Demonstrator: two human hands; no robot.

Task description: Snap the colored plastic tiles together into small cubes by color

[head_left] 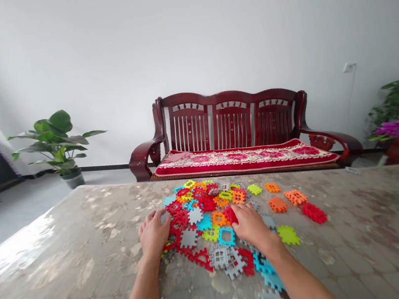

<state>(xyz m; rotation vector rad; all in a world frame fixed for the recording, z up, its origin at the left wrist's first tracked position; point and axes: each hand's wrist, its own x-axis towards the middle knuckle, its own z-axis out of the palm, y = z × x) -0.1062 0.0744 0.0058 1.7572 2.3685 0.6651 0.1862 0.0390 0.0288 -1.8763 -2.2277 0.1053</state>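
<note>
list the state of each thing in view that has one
Toothed pieces: heaped loosely, many overlapping
Left hand: palm down at the heap's left edge; grip unclear
Right hand: curled at a red piece; firm hold unclear
Nearest lime piece: flat on the tablecloth
Tablecloth: spread out
Bench mat: spread along the seat
Green plant: potted, upright
</note>
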